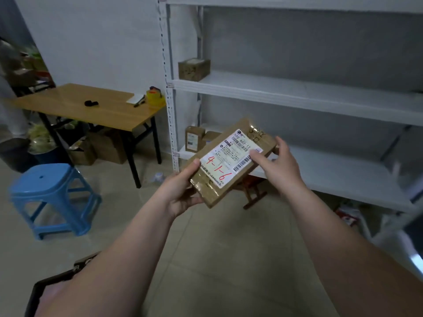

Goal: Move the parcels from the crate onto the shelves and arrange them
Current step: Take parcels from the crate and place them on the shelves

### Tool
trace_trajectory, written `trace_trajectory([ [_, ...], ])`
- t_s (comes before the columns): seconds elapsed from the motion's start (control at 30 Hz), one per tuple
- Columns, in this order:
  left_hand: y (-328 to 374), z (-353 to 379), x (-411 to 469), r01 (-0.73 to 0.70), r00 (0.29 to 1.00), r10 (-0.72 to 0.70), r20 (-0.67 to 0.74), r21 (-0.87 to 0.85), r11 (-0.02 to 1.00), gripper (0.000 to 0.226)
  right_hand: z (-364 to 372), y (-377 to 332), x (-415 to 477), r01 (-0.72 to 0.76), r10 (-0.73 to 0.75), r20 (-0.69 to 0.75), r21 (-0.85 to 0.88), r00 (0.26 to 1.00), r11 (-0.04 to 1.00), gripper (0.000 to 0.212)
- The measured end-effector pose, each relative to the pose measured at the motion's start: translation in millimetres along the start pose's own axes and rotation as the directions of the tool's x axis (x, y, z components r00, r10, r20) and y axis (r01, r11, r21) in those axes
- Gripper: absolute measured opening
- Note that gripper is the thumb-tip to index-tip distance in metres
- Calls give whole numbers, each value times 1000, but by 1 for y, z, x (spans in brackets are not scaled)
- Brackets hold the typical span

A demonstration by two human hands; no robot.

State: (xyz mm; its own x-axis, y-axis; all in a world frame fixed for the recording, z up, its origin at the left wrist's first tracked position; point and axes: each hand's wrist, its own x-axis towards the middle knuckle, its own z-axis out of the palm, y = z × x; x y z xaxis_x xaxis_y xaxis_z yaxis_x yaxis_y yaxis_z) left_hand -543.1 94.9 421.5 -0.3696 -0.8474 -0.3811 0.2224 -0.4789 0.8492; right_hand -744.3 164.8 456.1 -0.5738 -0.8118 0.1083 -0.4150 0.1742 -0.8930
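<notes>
I hold a flat brown cardboard parcel (229,161) in both hands in front of the white shelving unit (297,94). Its white label bears "4-1-6" in red. My left hand (180,191) grips the near left corner, thumb on top. My right hand (278,164) grips the far right edge, thumb on the label. One small brown parcel (194,69) stands on the middle shelf at its left end. Two more parcels (194,138) stand on the lower shelf, partly behind the held one. A dark crate rim (57,277) shows at the bottom left, mostly hidden by my left arm.
A wooden table (91,106) with a yellow tape roll (154,97) stands left of the shelves, cardboard boxes (107,147) under it. A blue plastic stool (52,195) stands on the tiled floor at left. A small wooden stool (253,193) sits under the lowest shelf.
</notes>
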Motion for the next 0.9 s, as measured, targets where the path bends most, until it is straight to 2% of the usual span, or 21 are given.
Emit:
trace_trajectory([
  [0.13,-12,27,10,97,993,-89,76,-109,989,24,-19,11,15,-217,201,82,362,976,907,74],
  [0.27,-22,38,29,114,986,-106,128,-54,992,35,-25,25,33,-268,241,120,516,963,814,68],
  [0.33,-23,40,42,120,982,-126,141,55,991,44,-26,32,43,-272,255,107,523,961,807,67],
  [0.47,-21,39,75,68,985,-116,130,325,943,27,-21,42,71,-280,271,88,465,959,840,62],
  [0.53,-16,38,97,32,988,-89,126,402,915,30,-15,45,92,-286,276,88,436,957,853,58],
  [0.67,1,34,151,-27,988,-60,140,553,832,49,5,46,142,-296,280,102,403,955,866,48],
  [0.9,45,20,266,-120,988,7,152,750,650,38,65,45,235,-313,290,118,327,950,892,42],
])
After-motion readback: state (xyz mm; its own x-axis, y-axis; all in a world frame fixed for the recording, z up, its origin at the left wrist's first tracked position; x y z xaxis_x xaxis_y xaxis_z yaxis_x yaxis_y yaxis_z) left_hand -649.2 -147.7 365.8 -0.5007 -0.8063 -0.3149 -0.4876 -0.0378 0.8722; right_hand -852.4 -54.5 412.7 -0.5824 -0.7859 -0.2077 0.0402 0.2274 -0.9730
